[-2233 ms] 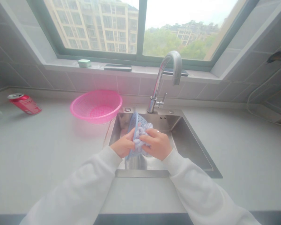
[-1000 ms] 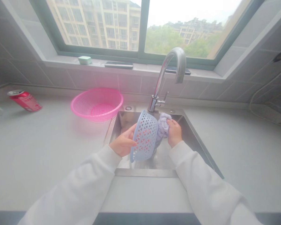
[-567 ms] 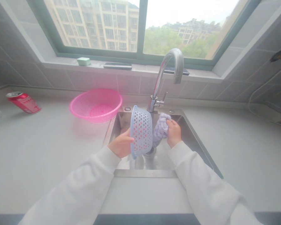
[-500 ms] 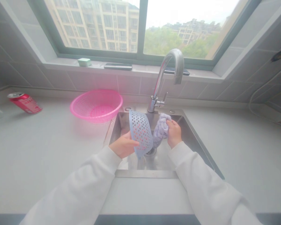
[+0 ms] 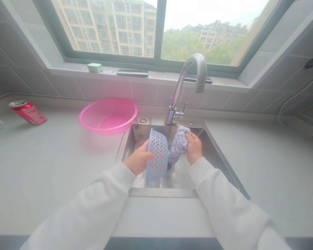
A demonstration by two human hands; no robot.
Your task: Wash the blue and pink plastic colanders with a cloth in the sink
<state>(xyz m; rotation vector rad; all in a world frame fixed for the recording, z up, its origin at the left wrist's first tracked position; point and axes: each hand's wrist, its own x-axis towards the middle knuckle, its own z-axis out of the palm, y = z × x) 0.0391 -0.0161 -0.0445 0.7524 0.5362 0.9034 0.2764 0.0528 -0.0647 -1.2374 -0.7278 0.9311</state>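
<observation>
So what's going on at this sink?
Someone is working over a stainless steel sink. Their left hand holds a pale blue perforated plastic basket, and their right hand holds a bunched lilac cloth. A pink plastic basket sits on the counter beside the sink.

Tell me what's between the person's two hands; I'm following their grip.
Head view: a blue perforated plastic basket in the left hand, then a lilac cloth gripped by the right hand.
</observation>
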